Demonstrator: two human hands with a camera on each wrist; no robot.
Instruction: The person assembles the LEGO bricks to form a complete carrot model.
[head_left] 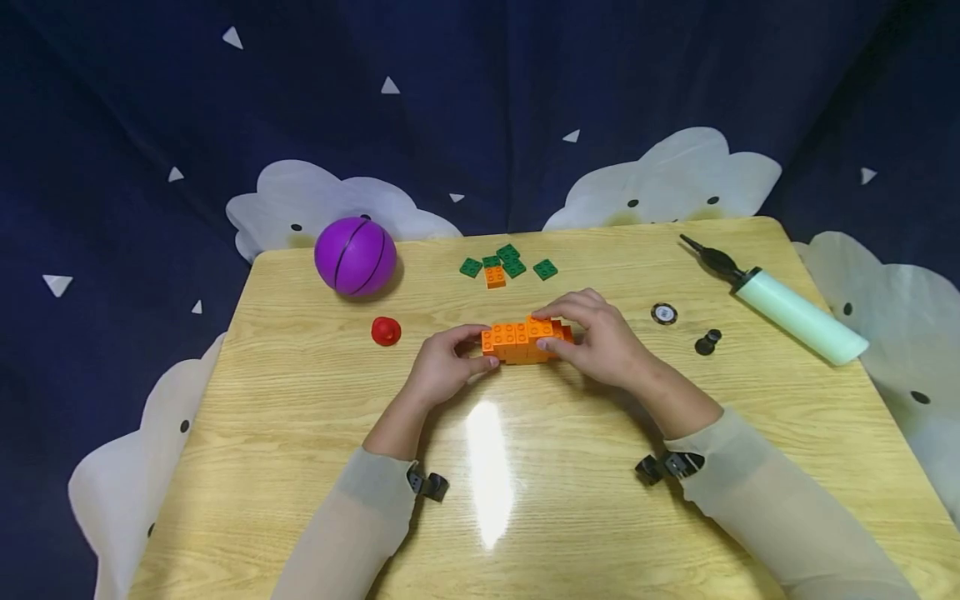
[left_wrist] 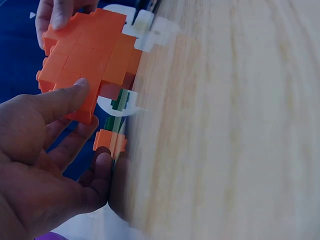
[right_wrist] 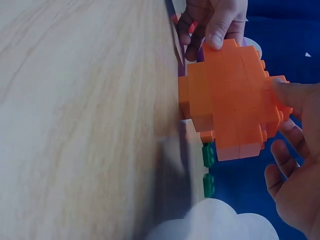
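Observation:
Both hands hold an orange toy-brick block, built of several studded bricks, near the middle of the table. My left hand grips its left end, thumb on the near face and fingers behind. My right hand pinches the right part between thumb and fingers. In the left wrist view, the left thumb presses the smooth side of the block. From the right wrist, the block shows a stepped outline, wider in the middle. The right thumb lies by its studded edge.
Behind the block lie green bricks and a single orange brick. A purple ball and red hat-shaped piece are left. To the right are a poker chip, a black pawn-like piece and a hand pump.

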